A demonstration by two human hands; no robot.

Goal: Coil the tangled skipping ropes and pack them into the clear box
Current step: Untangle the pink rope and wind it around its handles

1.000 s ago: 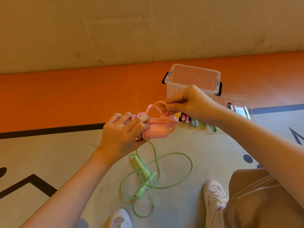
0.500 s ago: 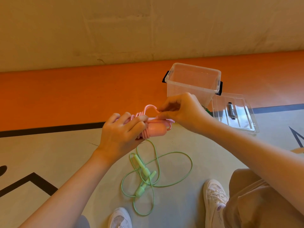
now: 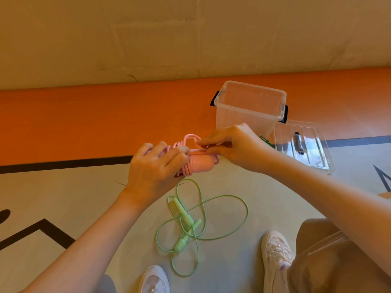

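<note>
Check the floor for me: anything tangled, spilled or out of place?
Only the green rope stands out: it sprawls uncoiled in crossing loops on the floor. The clear box stands upright and open, its lid lying flat beside it.

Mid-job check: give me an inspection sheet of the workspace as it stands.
Surface: floor, beige with black lines, orange band behind.
Job's things: pink rope wound round its handles, held in the air; green rope loose on floor; clear box open, looks empty.
Clutter: lid beside box.
Grippers: left hand grips the pink coil; right hand pinches its end loop.
Cables: nothing seen.
Surroundings: wall; white shoes.
</note>
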